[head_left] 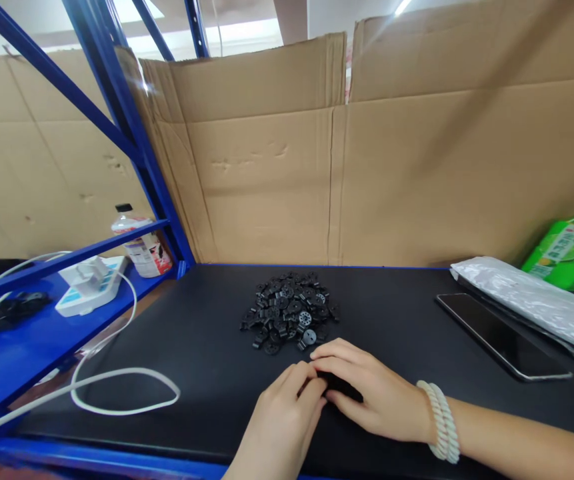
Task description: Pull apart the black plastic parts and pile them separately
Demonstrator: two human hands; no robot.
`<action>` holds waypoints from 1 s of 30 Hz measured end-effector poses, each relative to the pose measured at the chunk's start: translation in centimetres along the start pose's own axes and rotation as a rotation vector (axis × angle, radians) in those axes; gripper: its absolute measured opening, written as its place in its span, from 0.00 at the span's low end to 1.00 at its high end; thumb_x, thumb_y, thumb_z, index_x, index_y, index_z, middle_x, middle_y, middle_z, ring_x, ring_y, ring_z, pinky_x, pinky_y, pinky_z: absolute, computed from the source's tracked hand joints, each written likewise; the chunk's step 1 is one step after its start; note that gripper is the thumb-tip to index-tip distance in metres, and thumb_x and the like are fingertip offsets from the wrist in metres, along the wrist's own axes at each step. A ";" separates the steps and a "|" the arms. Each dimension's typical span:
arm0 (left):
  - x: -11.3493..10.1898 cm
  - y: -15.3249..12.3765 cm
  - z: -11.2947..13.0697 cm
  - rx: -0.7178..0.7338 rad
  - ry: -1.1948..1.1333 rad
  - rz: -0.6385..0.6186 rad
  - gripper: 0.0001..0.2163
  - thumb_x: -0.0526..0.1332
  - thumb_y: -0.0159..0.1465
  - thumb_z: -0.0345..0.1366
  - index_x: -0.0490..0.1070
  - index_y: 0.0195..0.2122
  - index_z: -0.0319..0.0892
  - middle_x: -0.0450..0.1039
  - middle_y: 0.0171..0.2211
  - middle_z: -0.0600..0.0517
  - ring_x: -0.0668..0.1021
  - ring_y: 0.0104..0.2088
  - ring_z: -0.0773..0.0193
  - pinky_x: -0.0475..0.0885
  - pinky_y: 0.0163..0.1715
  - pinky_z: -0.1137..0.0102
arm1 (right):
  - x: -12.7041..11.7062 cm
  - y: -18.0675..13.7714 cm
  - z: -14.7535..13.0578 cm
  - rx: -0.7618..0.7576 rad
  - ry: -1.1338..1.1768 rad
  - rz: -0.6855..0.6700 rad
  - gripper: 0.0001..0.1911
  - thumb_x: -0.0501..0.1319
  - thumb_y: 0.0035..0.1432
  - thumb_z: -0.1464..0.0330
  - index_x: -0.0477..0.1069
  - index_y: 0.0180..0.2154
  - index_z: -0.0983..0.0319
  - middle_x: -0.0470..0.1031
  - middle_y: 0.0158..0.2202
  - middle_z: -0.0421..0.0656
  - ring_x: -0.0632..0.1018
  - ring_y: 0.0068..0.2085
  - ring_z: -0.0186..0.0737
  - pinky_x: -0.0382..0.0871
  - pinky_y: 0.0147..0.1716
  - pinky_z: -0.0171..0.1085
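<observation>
A heap of several small black plastic round parts [289, 311] lies in the middle of the black table mat [207, 347]. Just in front of the heap my two hands meet. My left hand [284, 417] has its fingers curled toward the right hand. My right hand [367, 390], with a white coiled band on its wrist, is closed over a small black thing that I cannot make out. The fingertips of both hands touch around it, and most of it is hidden.
A dark phone [501, 337] lies at the right beside a silvery plastic bag [531, 300] and a green box [567, 253]. A white cable [117, 393] loops at the left. A power strip [89, 283] and bottle [139, 243] stand on the blue shelf. Cardboard walls stand behind.
</observation>
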State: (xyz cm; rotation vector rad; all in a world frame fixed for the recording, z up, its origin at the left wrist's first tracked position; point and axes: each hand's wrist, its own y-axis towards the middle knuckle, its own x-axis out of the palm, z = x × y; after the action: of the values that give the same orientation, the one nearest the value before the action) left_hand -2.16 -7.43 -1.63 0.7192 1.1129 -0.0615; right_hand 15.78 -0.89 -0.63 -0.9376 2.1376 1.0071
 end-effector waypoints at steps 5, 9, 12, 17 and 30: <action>0.4 -0.1 0.3 0.017 -0.037 -0.013 0.12 0.52 0.62 0.23 0.72 0.42 0.39 0.75 0.41 0.45 0.77 0.39 0.55 0.77 0.39 0.62 | -0.2 -0.7 -0.1 0.008 -0.113 -0.103 0.25 0.52 0.61 0.75 0.58 0.60 0.68 0.63 0.61 0.54 0.63 0.62 0.44 0.58 0.62 0.45; 0.6 0.1 0.3 0.029 0.003 -0.029 0.13 0.55 0.62 0.24 0.71 0.47 0.36 0.76 0.44 0.42 0.78 0.43 0.52 0.78 0.43 0.58 | -0.4 -0.9 0.3 0.047 -0.186 -0.146 0.27 0.53 0.60 0.74 0.57 0.61 0.71 0.61 0.62 0.55 0.61 0.63 0.45 0.56 0.63 0.46; 0.7 0.3 0.6 0.049 0.037 -0.056 0.14 0.57 0.61 0.25 0.71 0.49 0.34 0.76 0.46 0.41 0.77 0.46 0.50 0.77 0.47 0.57 | -0.5 -0.8 0.3 0.036 -0.165 -0.141 0.31 0.54 0.55 0.75 0.56 0.61 0.73 0.61 0.62 0.56 0.61 0.63 0.45 0.56 0.63 0.45; 0.8 0.4 0.9 0.091 0.054 -0.094 0.14 0.57 0.61 0.27 0.71 0.48 0.36 0.76 0.48 0.42 0.76 0.50 0.51 0.75 0.50 0.58 | -0.4 -0.7 0.5 -0.031 -0.121 -0.195 0.40 0.56 0.48 0.74 0.51 0.63 0.75 0.55 0.65 0.58 0.57 0.65 0.48 0.53 0.64 0.48; 0.3 -0.1 0.2 0.067 0.166 0.196 0.17 0.60 0.61 0.34 0.66 0.51 0.35 0.72 0.49 0.38 0.75 0.50 0.50 0.76 0.46 0.59 | -1.1 -0.2 0.1 -0.051 -0.149 -0.288 0.38 0.58 0.58 0.67 0.48 0.64 0.78 0.48 0.67 0.61 0.48 0.68 0.48 0.46 0.66 0.47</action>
State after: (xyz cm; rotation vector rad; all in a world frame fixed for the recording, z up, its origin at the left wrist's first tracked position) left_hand -1.91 -7.49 -1.88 0.9029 1.1967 0.1305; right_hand 16.65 -0.57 0.10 -1.1198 1.8009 0.9569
